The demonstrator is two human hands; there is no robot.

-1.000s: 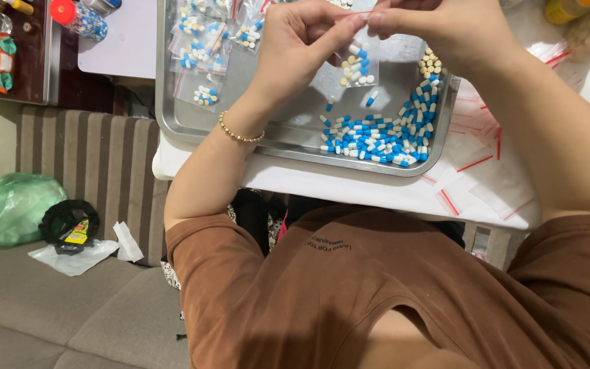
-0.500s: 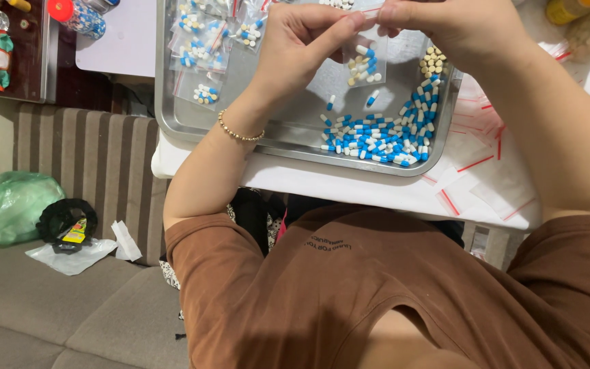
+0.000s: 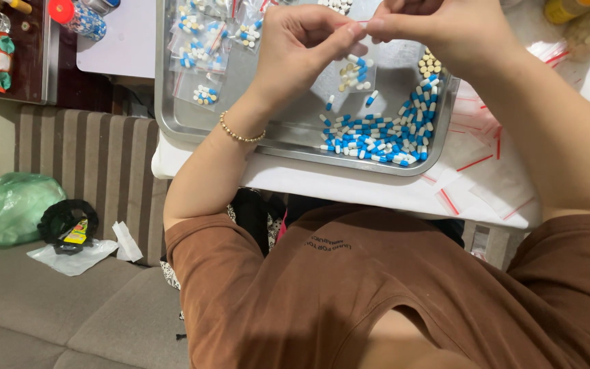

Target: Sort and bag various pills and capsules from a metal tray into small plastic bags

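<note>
Pinching a small bag of pills over a metal tray.

Head view: left hand (image 3: 302,44) and right hand (image 3: 438,31) raised close together, fingertips closed on the top edge of a clear bag (image 3: 355,68), one at each side; bag hanging just under the fingertips, holding blue-and-white capsules and pale tablets. Directly beneath both hands, a steel tray (image 3: 172,123) on a white desk (image 3: 349,188). Below the right hand, a loose heap of capsules (image 3: 384,137) in the tray's near corner, with a few yellow tablets (image 3: 430,65) just under the right wrist. Left of the left hand, filled bags (image 3: 203,48) lying in the tray. Right of the tray, below the right forearm, empty bags (image 3: 486,171) with red strips spread on the desk.
</note>
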